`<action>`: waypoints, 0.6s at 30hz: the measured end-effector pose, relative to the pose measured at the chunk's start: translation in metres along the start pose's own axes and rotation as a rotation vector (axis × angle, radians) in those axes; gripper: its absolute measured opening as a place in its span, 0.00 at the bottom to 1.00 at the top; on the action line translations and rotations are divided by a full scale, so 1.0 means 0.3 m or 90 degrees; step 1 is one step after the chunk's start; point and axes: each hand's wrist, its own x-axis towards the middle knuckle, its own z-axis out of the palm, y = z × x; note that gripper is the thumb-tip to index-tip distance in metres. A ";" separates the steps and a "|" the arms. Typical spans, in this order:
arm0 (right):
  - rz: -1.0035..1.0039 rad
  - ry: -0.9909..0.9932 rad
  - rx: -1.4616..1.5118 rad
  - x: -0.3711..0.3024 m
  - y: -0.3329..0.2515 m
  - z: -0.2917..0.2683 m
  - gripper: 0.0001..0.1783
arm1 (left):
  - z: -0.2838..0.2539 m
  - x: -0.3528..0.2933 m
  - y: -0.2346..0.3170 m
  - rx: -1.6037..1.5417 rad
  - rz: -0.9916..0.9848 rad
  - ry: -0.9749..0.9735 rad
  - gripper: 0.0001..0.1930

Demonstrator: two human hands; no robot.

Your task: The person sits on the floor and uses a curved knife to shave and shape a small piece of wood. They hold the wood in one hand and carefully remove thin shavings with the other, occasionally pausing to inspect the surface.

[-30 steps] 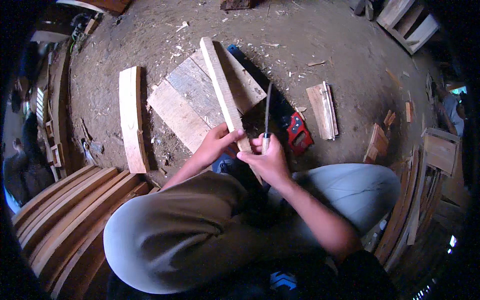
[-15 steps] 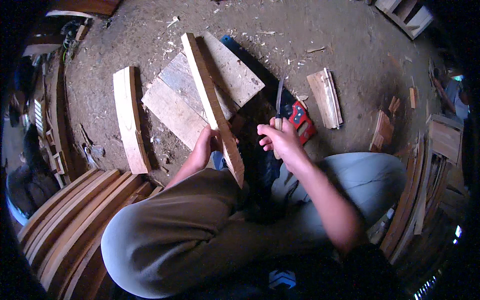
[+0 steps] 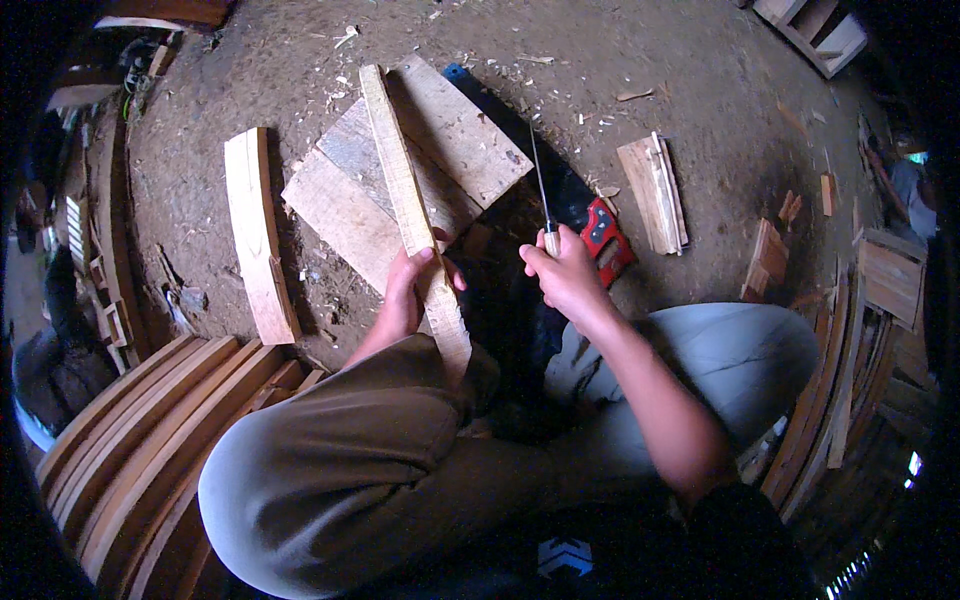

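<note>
My left hand (image 3: 415, 281) is closed round the lower part of a long, narrow wooden strip (image 3: 396, 172). The strip's far end lies over a low stand of wooden boards (image 3: 345, 222), and its near end reaches my left knee. In my right hand (image 3: 568, 270) I hold a knife (image 3: 545, 190) by its light handle, the thin blade pointing up and away from me. The blade is apart from the strip. Just beyond my right hand lies a handsaw (image 3: 608, 240) with a red and black grip, its dark blade running behind the board stand.
A curved board (image 3: 258, 235) lies on the dirt floor to the left. Several curved planks (image 3: 165, 420) are stacked at the lower left. Split wood pieces (image 3: 655, 195) lie right of the saw, with shavings scattered about. More planks (image 3: 815, 390) lie at the far right.
The wooden strip has rolled in my left hand, showing a broader face, and its near end has shifted left. The knife has tilted left, with my right hand slightly left too.
</note>
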 end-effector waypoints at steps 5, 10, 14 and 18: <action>-0.032 0.052 -0.082 0.019 0.015 -0.007 0.11 | 0.004 -0.006 -0.019 -0.049 -0.008 0.042 0.24; -0.053 0.057 -0.106 0.021 0.018 -0.009 0.12 | -0.007 -0.003 -0.025 -0.075 0.017 0.037 0.23; -0.080 0.064 -0.116 0.022 0.018 -0.005 0.12 | -0.006 -0.002 -0.008 -0.038 0.038 0.039 0.24; -0.055 0.039 -0.108 0.019 0.005 -0.004 0.13 | -0.038 0.008 -0.034 -0.063 0.086 0.007 0.24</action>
